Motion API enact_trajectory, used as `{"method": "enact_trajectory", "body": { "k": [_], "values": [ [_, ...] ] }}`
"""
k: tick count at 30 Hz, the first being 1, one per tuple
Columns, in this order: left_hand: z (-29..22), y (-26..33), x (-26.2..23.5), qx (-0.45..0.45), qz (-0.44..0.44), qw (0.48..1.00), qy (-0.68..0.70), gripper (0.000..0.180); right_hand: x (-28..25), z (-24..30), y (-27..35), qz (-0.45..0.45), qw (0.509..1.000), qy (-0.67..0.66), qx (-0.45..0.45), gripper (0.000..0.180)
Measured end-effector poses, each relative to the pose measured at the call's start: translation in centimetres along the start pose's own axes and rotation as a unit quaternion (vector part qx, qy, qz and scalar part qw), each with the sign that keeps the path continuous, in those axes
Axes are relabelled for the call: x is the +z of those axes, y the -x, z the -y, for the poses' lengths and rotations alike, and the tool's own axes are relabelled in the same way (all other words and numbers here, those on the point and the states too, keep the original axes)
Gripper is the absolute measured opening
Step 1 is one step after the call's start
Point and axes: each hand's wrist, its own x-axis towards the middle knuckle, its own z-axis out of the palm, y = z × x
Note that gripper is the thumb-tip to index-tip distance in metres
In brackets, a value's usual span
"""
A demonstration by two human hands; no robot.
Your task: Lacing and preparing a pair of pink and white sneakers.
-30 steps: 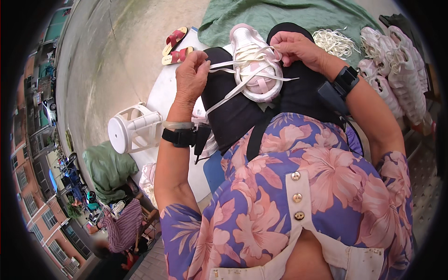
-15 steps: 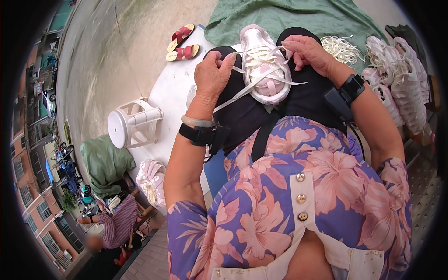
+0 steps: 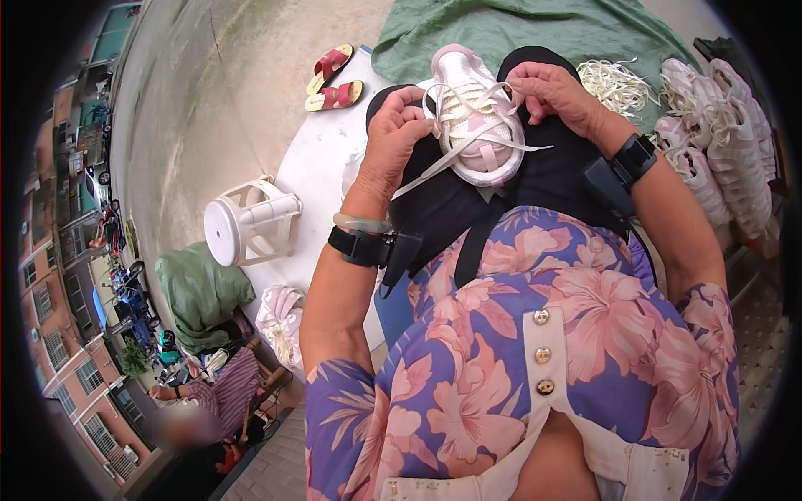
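A white and pale pink sneaker (image 3: 487, 154) rests on my lap between my black-trousered legs, its toe pointing away at the top. A flat white shoelace (image 3: 468, 144) crosses its upper in loose strands, with one end trailing toward my left wrist. My left hand (image 3: 398, 129) is at the shoe's left side, thumb and fingers pinched on a lace strand by the eyelets. At the right side, my right hand (image 3: 547, 88) pinches another strand of lace between thumb and forefinger. Its other fingers are curled.
A heap of white laces (image 3: 616, 88) lies on the green cloth (image 3: 543, 25). Several white-pink sneakers (image 3: 727, 134) are piled at the right. To the left are a white plastic stool (image 3: 251, 221), red sandals (image 3: 334, 96), a green covered bundle (image 3: 200, 292) and a person in a striped top (image 3: 227, 392).
My left hand has turned and drawn in closer to the shoe's left edge, the lace strand there now shorter. My right hand stays nearly in place on its strand.
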Motion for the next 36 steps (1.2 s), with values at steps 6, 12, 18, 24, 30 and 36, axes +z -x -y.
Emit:
{"method": "enact_trajectory", "body": {
  "k": [6,12,18,24,30,36],
  "values": [
    [0.0,0.3,0.1,-0.041,-0.027,0.998,-0.031,0.027,-0.1,-0.3,-0.1,0.005,1.000,-0.009,-0.006,0.021],
    [1.2,-0.4,0.3,-0.075,-0.064,0.974,-0.205,0.014,0.0,-0.5,-0.1,-0.003,1.000,-0.009,-0.014,0.020],
    [1.1,-0.6,0.5,0.230,0.001,0.829,-0.510,0.009,0.0,-0.6,-0.1,-0.010,1.000,-0.017,-0.024,0.020],
    [1.4,-1.3,0.8,0.297,0.035,0.769,-0.565,0.006,0.1,-0.5,-0.2,-0.021,0.999,-0.016,-0.026,0.019],
    [-0.4,-2.9,0.9,0.359,0.022,0.663,-0.657,0.005,0.1,-0.4,-0.2,-0.035,0.999,-0.030,-0.025,0.019],
    [-2.1,-4.6,1.9,0.387,0.055,0.607,-0.692,0.008,-0.1,-0.5,-0.1,-0.030,0.999,-0.032,-0.016,0.020]
  ]
}}
